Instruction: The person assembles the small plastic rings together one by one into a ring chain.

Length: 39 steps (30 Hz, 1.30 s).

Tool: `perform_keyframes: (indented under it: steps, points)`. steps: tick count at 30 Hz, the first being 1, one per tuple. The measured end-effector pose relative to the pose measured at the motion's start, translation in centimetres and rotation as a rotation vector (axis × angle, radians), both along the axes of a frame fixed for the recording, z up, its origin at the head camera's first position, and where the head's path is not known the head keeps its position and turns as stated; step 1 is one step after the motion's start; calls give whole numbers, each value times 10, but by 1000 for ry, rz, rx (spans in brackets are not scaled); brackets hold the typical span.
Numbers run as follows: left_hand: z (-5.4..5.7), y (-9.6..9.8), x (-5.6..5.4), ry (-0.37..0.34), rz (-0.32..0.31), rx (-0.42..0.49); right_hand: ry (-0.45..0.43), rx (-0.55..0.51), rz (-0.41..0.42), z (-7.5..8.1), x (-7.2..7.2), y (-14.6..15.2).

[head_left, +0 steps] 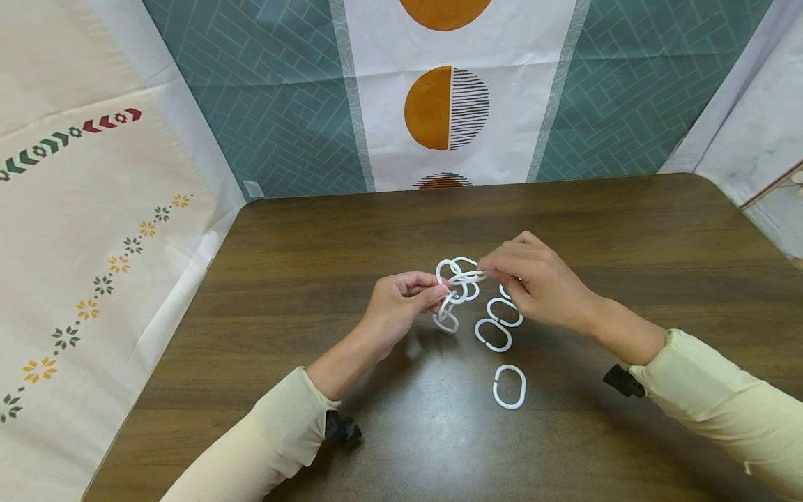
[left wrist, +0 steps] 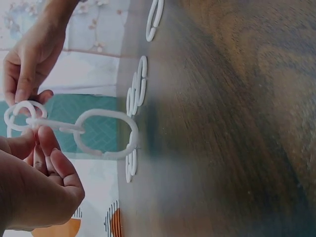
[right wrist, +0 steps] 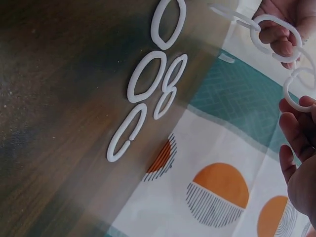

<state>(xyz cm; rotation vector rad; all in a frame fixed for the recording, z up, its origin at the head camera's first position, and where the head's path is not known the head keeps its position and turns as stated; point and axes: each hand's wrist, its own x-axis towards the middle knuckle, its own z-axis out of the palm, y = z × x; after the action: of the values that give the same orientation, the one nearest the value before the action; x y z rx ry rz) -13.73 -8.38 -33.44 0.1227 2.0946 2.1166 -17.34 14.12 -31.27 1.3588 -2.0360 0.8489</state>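
Observation:
My left hand (head_left: 395,310) pinches a short chain of linked white oval split rings (head_left: 463,278) between thumb and fingers above the table. My right hand (head_left: 539,282) pinches the end of another ring in that cluster with thumb and fingertips. In the left wrist view, one ring (left wrist: 101,113) dangles from the chain, gap downward. The right wrist view shows my right fingers (right wrist: 296,133) on a ring that links toward the left hand. Exactly how the cluster's rings cross is hard to tell.
Loose white rings (head_left: 477,330) lie on the brown wooden table (head_left: 282,300) below the right hand, some partly hidden by it. A single ring (head_left: 524,387) lies closer to the person. Patterned cloths hang behind the table and to the left.

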Motion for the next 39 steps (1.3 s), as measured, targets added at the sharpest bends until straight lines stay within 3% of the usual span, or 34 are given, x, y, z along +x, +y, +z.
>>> perform_keyframes:
  steps: [7, 15, 22, 28, 39]
  points:
    - [-3, -2, 1, -1, -10, -37, 29, -16, -11, 3, 0, -1]
    - [-2, -4, 2, 7, 41, -53, 32, -21, -18, 3, 1, -2]
    - [1, -3, 3, 96, 29, 9, 23, -1, -24, 2, 1, -2]
    - [7, -1, 6, 170, 7, -11, -11, 34, -6, 0, 1, -3]
    - [6, -1, 5, 117, 14, -52, -88, 67, 0, -2, -2, -2]
